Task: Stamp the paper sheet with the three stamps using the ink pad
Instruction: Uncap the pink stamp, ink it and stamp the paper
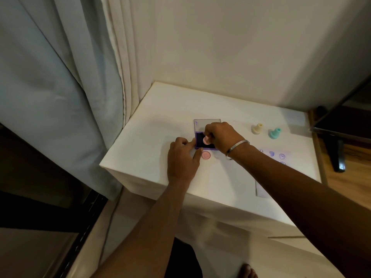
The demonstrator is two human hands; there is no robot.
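Observation:
My right hand [219, 137] grips a pink stamp [206, 140] and holds it on the dark pad of the purple ink pad [199, 140]. The ink pad's clear lid [206, 124] stands open behind it. My left hand [181, 157] rests on the table with its fingertips touching the ink pad's left edge. A pink round cap [206, 155] lies just in front of the pad. A cream stamp [257, 128] and a teal stamp [274, 133] stand upright to the right. The paper sheet [278, 157] with several purple prints lies at the right, partly under my right forearm.
The white table [152, 125] sits in a corner, with a curtain [60, 87] to the left and a wall behind. A dark screen on a stand [339, 149] is at the far right on a wooden surface.

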